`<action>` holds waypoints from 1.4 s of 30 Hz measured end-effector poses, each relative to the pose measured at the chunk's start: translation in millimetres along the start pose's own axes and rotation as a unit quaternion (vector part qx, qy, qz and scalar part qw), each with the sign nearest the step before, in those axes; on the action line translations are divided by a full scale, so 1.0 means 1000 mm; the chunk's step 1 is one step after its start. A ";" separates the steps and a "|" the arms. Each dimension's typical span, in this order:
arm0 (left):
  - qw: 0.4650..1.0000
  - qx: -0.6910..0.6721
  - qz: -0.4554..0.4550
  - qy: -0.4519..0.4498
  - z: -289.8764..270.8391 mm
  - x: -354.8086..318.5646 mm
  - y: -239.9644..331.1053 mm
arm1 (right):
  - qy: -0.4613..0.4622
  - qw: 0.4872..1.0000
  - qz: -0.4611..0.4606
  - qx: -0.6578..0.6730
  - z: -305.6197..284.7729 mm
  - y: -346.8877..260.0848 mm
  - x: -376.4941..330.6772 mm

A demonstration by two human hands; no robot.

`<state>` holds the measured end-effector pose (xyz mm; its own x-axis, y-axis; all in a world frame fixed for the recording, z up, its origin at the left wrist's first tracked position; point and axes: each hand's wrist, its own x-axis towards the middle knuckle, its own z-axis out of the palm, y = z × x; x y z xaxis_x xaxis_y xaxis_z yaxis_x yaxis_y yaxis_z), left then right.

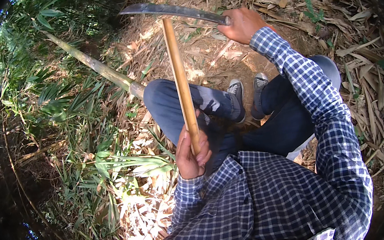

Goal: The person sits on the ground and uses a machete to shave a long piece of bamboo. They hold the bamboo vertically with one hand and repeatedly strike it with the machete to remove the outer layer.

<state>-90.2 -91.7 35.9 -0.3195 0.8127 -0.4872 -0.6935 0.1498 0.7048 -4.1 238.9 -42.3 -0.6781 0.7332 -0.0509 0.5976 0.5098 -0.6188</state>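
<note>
My left hand (191, 154) is wrapped round the lower end of a split bamboo strip (178, 69). The strip stands nearly upright in the view, its hollow yellowish inner face showing, and passes in front of my left knee. Farther out, my right hand (243, 25) grips the handle of a machete (172, 10); the fist hides most of that handle. Its long, dark, slightly curved blade points left, just beyond the strip's upper tip. Whether blade and strip touch I cannot tell.
A long bamboo pole (95, 64) slants from the far left to my left knee. Dry bamboo leaves (355, 16) cover the ground at right. Green bamboo foliage (66, 98) crowds the left. My shoes (235, 88) rest on bare brown soil between my bent legs.
</note>
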 end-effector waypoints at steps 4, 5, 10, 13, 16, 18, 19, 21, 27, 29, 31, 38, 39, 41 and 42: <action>0.998 -0.048 0.038 0.008 -0.004 0.022 0.011 | 0.007 0.993 -0.079 0.085 0.006 -0.024 -0.030; 0.999 -0.034 0.038 0.006 -0.002 0.030 0.012 | 0.016 0.989 -0.127 0.070 0.010 -0.030 -0.039; 0.999 0.030 0.015 0.041 0.018 0.040 0.024 | 0.015 0.970 -0.244 0.005 0.021 -0.065 -0.067; 0.999 0.040 0.012 0.031 0.025 0.039 0.024 | 0.037 0.972 -0.227 0.034 0.025 -0.050 -0.048; 0.998 0.052 -0.001 0.025 0.022 0.035 0.023 | 0.066 0.984 -0.165 0.031 0.026 -0.045 -0.039; 0.997 0.063 0.000 0.031 0.022 0.034 0.022 | 0.036 0.976 -0.211 0.023 0.018 -0.047 -0.046; 0.997 0.067 0.000 0.034 0.022 0.033 0.020 | 0.039 0.971 -0.234 0.031 0.019 -0.048 -0.048; 0.998 0.062 -0.008 0.031 0.026 0.032 0.021 | 0.045 0.959 -0.276 0.049 0.025 -0.047 -0.053; 0.995 0.092 -0.025 0.038 0.025 0.011 0.010 | 0.044 0.988 -0.140 0.055 0.010 -0.033 -0.023; 0.995 0.098 -0.014 0.022 0.022 0.016 0.009 | 0.060 0.970 -0.228 0.054 0.015 -0.042 -0.043; 0.993 0.111 -0.017 0.021 0.023 0.016 0.012 | 0.035 0.968 -0.246 0.036 0.016 -0.043 -0.048; 0.993 0.110 -0.011 0.033 0.021 0.016 0.010 | 0.034 0.973 -0.230 -0.009 0.025 -0.048 -0.050; 0.993 0.108 -0.013 0.034 0.024 0.016 0.010 | 0.025 0.970 -0.242 -0.003 0.025 -0.048 -0.052; 0.994 0.103 -0.015 0.036 0.027 0.017 0.009 | 0.007 0.964 -0.267 0.010 0.024 -0.050 -0.055; 0.994 0.107 -0.018 0.033 0.028 0.015 0.008 | 0.025 0.964 -0.263 0.007 0.022 -0.045 -0.050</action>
<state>-82.7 -62.2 48.4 -0.3437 0.7671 -0.5416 -0.5538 0.3002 0.7766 -6.9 169.1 -29.3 -0.8644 0.3958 0.3101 0.1710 0.8113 -0.5590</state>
